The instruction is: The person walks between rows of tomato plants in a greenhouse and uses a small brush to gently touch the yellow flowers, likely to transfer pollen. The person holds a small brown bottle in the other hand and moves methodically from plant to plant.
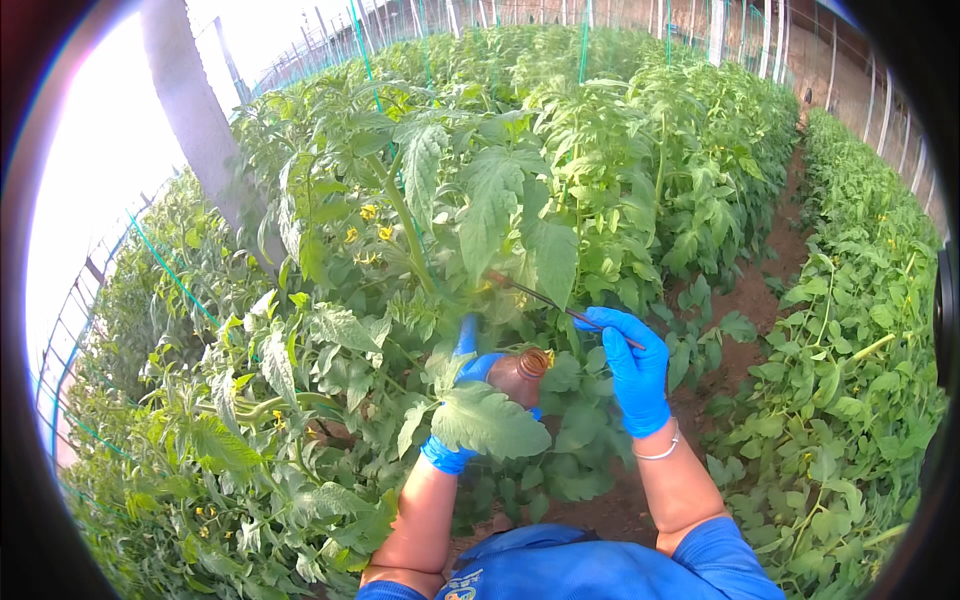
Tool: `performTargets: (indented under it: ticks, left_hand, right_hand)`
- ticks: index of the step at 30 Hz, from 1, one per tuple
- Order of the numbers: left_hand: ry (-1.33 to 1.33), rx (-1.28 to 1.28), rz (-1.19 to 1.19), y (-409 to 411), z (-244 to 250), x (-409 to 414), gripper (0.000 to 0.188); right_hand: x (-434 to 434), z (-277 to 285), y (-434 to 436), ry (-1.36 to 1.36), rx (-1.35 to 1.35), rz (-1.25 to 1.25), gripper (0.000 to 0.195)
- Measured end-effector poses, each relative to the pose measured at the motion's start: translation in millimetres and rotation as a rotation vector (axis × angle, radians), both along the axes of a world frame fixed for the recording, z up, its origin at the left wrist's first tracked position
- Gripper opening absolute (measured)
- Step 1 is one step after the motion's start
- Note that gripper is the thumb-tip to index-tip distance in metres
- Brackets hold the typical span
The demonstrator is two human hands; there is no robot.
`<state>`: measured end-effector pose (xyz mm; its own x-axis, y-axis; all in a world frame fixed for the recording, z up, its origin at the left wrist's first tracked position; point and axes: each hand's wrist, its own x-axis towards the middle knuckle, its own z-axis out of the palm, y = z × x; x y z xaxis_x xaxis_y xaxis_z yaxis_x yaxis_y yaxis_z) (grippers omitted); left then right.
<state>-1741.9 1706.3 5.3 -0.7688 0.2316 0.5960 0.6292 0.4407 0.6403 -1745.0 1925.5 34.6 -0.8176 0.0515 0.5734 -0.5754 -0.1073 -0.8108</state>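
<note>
My left hand (480,366), in a blue disposable glove, holds an open brown bottle (516,381) with a threaded neck. One finger points up towards a blurred flower cluster, and a broad tomato leaf (491,424) hides much of the hand. In my gloved right hand (636,371) is a thin dark brush (541,297), pinched between thumb and fingers. Its reddish-brown tip is beside the pale yellow blossoms, above the bottle's mouth; whether it touches them I cannot tell. Yellow tomato flowers (371,225) hang from the thick stem (409,225) just beyond.
Dense tomato plants (615,157) surround my hands. Green support strings (363,37) rise among them. A pale slanting post (199,112) stands at the left. To the right, a bare soil path (776,240) runs between rows.
</note>
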Motion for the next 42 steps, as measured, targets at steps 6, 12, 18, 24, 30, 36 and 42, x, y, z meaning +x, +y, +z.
performTargets:
  ticks: [6, 12, 18, 24, 30, 36, 42]
  left_hand:
    - [-0.131, 0.099, -0.183, 3.9, 33.4, 16.6, 0.044]
    - [-0.251, 0.135, -0.234, 0.9, 28.8, 18.6, 0.042]
    - [0.14, -0.064, -0.015, -9.6, 18.5, 12.1, 0.058]
    - [-0.066, 0.176, -0.173, -0.4, 23.3, 20.6, 0.066]
    - [0.071, -0.051, -0.1, -11.9, 20.3, 19.2, 0.062]
    - [-0.044, 0.018, -0.087, -12.1, 7.3, 19.9, 0.066]
    - [0.015, -0.065, -0.093, -13.3, -6.7, 13.5, 0.071]
  right_hand:
    - [3.3, -1.0, -1.7, -0.042, 0.061, -0.044, 0.026]
    - [4.8, 3.1, -6.0, -0.028, 0.099, -0.057, 0.025]
    - [12.7, 6.1, -5.8, -0.016, 0.017, -0.066, 0.025]
    - [12.7, 2.6, -7.7, 0.022, 0.069, -0.075, 0.025]
    - [31.9, 4.9, 1.5, 0.016, 0.042, -0.156, 0.023]
    - [38.2, -3.8, 16.1, 0.046, 0.116, -0.229, 0.022]
    - [36.4, -6.3, 15.5, 0.014, 0.129, -0.206, 0.022]
